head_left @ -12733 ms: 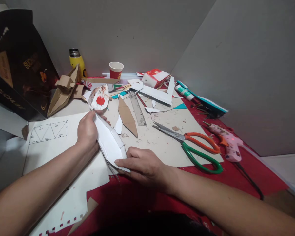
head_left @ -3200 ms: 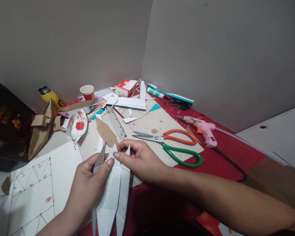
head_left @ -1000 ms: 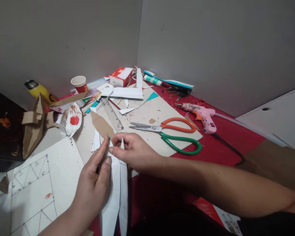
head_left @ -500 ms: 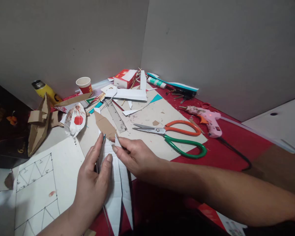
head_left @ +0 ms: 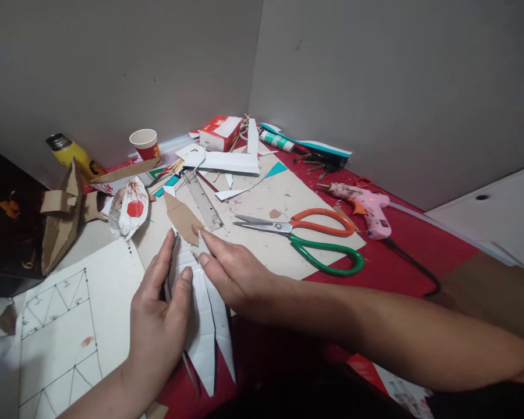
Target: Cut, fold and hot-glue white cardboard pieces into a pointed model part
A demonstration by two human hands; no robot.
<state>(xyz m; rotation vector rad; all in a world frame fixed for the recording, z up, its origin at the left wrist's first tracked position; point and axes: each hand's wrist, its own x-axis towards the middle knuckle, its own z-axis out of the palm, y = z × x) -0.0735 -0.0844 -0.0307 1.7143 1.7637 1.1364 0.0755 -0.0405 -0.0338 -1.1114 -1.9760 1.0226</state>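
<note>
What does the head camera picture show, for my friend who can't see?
A left hand and a right hand hold a folded white card with pointed tips over a messy red table. Scissors and a pink glue gun lie to the right; a drawing of triangles lies to the left.

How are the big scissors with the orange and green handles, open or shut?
The scissors are slightly open: their blade tips sit apart, and the two handles are spread.

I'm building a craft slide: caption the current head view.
Left hand and right hand hold a folded white cutout, scissors and glue gun lying to the right.
</note>
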